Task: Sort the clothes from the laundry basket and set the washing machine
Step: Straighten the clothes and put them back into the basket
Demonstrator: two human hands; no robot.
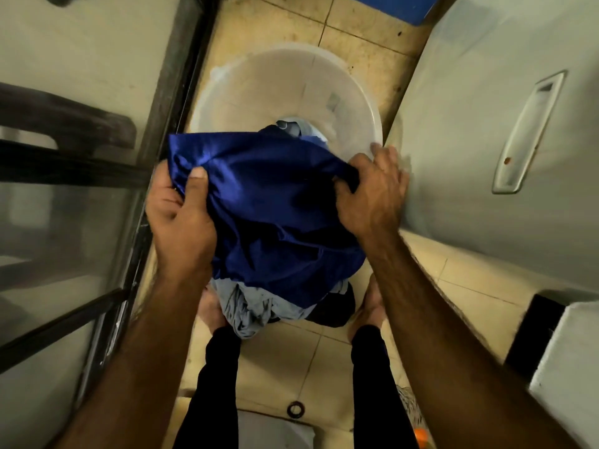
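Now, hands: left hand [181, 218] and right hand [369, 196] each pinch a bunched edge of the blue garment [275, 215], fingers closed on cloth.
Garment: stretched above the basket's near rim, likely for checking colour.
Basket [246, 79]: on the tiled floor [291, 358], pale clothes [246, 306] beneath.

the blue garment [275, 205] was thin cloth with a satin sheen, glossy where it creased. under it, the pale blue clothes [240, 306] looked matt and soft. the basin [227, 89] was translucent plastic, smooth and milky. the floor tiles [282, 361] were beige ceramic, dull and stained. the door frame [175, 76] looked like dark scuffed metal around smeared glass panes [48, 222]. the white appliance [486, 108] had a smooth, faintly glossy skin.
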